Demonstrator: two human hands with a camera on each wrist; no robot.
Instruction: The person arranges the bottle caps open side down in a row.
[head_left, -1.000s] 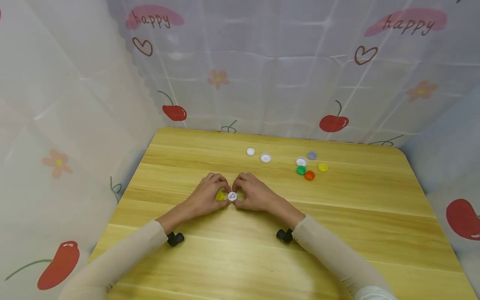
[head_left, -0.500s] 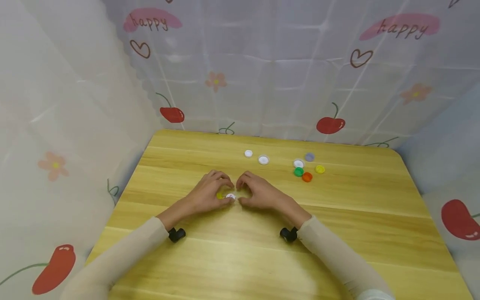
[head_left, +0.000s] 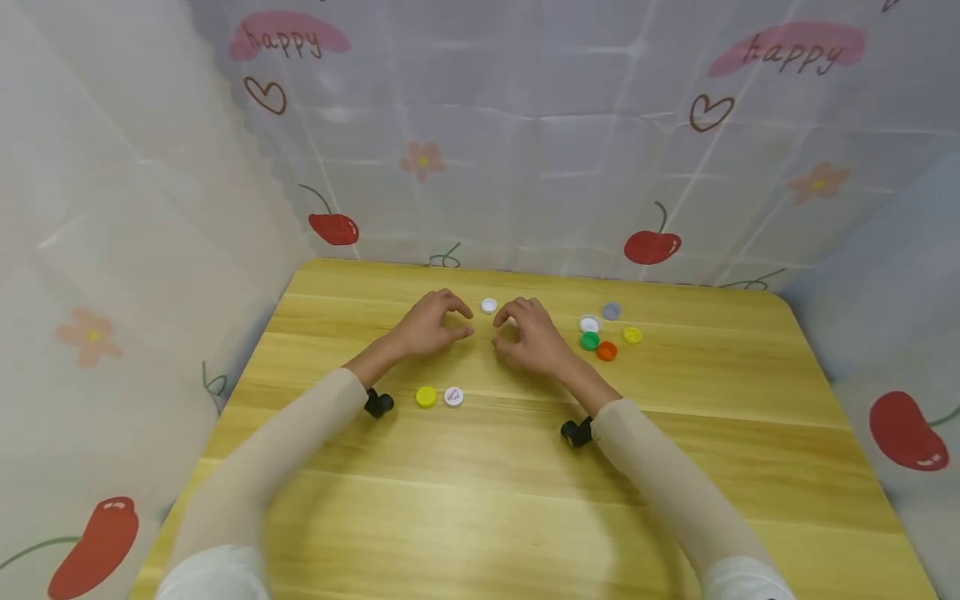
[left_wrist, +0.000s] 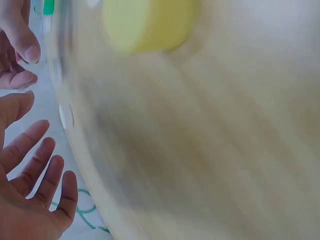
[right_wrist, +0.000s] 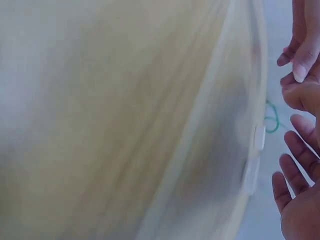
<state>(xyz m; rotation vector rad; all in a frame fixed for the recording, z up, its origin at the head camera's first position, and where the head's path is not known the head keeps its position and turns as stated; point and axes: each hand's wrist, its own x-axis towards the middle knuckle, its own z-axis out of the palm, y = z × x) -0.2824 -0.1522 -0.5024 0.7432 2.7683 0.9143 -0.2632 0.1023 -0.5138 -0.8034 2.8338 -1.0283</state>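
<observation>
In the head view my left hand hovers over the back half of the table with fingers loosely bent and nothing in them. My right hand is a short way to its right, thumb and fingertips apart, also holding nothing. A white bottle cap lies just beyond the gap between the hands. Another white cap is mostly hidden by the right hand's fingers. Closer to the body, a yellow cap and a white cap with a printed top lie side by side, slightly apart.
To the right are a white cap, a green cap, an orange cap, a yellow-rimmed cap and a pale purple cap. A printed curtain hangs behind the wooden table.
Both hands have let go of the printed white cap and moved away toward the back of the table. It now sits uncovered beside the yellow cap.
</observation>
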